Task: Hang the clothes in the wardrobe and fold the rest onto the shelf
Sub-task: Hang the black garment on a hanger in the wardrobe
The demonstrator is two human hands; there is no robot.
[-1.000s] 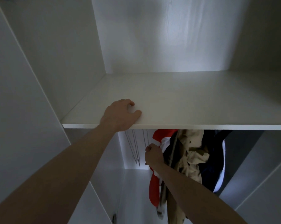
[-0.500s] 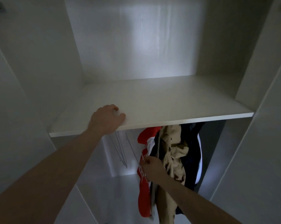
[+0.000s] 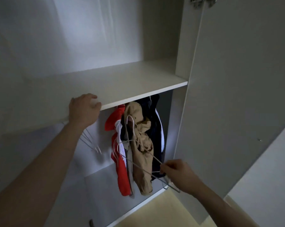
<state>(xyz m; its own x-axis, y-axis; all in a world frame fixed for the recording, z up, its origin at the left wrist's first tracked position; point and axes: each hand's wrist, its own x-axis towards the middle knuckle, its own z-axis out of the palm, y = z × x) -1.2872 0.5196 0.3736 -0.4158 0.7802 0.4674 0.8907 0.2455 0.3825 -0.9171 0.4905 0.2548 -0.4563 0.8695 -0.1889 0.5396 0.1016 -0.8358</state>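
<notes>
The wardrobe (image 3: pixel 236 95) stands open, and its white shelf (image 3: pixel 122 82) crosses the upper part with nothing on it. Under the shelf three garments hang close together: a red and white jacket (image 3: pixel 120 169) on the left, a beige garment (image 3: pixel 141 153) in the middle, and a dark navy garment (image 3: pixel 156 128) behind, toward the right wall. More to the left some bare wire hangers (image 3: pixel 90 141) hang by themselves, partly hidden by the person's left forearm. The open door (image 3: pixel 245 79) fills the right side, with its hinge (image 3: pixel 202 2) at the top, and a pale floor (image 3: pixel 163 213) shows below.

The left hand (image 3: pixel 83 110) holds the front edge of the shelf, fingers on top. The right hand (image 3: pixel 177 174) pinches one wire hanger (image 3: pixel 138 153) at a lower corner, in front of the hanging clothes. The hanger lies tilted: its long axis goes from the hand up and to the left, and its white hook points up, before the beige garment, not touching the rail.
</notes>
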